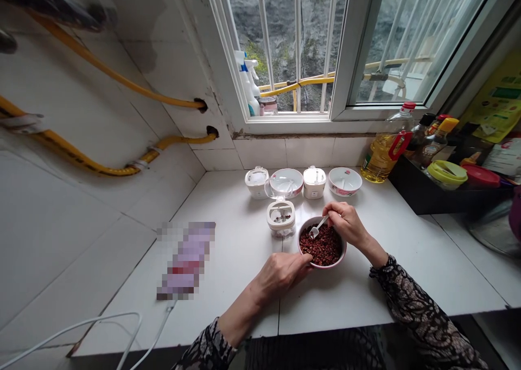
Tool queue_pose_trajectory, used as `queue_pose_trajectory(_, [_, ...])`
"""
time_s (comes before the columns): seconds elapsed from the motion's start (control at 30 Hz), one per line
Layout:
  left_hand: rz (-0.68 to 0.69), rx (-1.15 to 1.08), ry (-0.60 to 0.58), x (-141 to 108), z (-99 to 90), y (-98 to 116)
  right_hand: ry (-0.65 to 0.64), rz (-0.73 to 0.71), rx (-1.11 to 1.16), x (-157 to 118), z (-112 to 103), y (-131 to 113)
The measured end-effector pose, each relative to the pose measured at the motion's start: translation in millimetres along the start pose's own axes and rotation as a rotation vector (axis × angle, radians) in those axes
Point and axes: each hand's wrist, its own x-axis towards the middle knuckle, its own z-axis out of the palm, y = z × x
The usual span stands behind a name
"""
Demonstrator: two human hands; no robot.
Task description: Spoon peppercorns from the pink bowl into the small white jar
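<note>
Head view, looking down on a white tiled counter [240, 283]: a pink-rimmed bowl [344, 252] sits right of centre near the front edge, filled with dark red peppercorn-like bits [326, 250]. A small white spoon [314, 232] dips into them at the upper left, its scoop resting at the surface. The person's right hand [345, 222] reaches over the bowl's far right side, thumb and fingers pinched together on the spoon's handle. The left hand [285, 271] is half curled at the near left side, thumb at the rim; its other fingers are mostly hidden, but it has hold of the bowl. Both wrists emerge from black, lacy patterned sleeves [415, 299]. Just beyond the bowl, to its left, stands a clear seasoning jar [282, 230], its transparent lid raised, with some dark bits inside. Behind runs a row: a lidded jar on the left [256, 190], a white bowl, a second lidded jar [315, 185] and a floral bowl [348, 189]. Farther right, an oil bottle [379, 155] with a red cap and handle stands beside a black tray [415, 196] crowded with condiments. At left lies a pixelated purple object [191, 256], near a white cable [163, 326]. A barred window [298, 44] rises behind.
</note>
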Motion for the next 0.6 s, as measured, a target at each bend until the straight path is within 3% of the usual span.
queue_pose_trajectory(0.37, [0.016,0.017,0.036,0.1,1.9,-0.3,0.026,0.291,0.409,3.5,-4.2,3.4])
queue_pose_trajectory(0.5, [0.010,0.022,0.050,-0.4,3.6,-0.4,0.057,0.310,0.517,9.0,-4.4,4.2])
queue_pose_trajectory(0.6, [0.023,0.024,0.059,1.6,3.0,-0.3,0.081,0.232,0.528,10.0,2.7,-5.0])
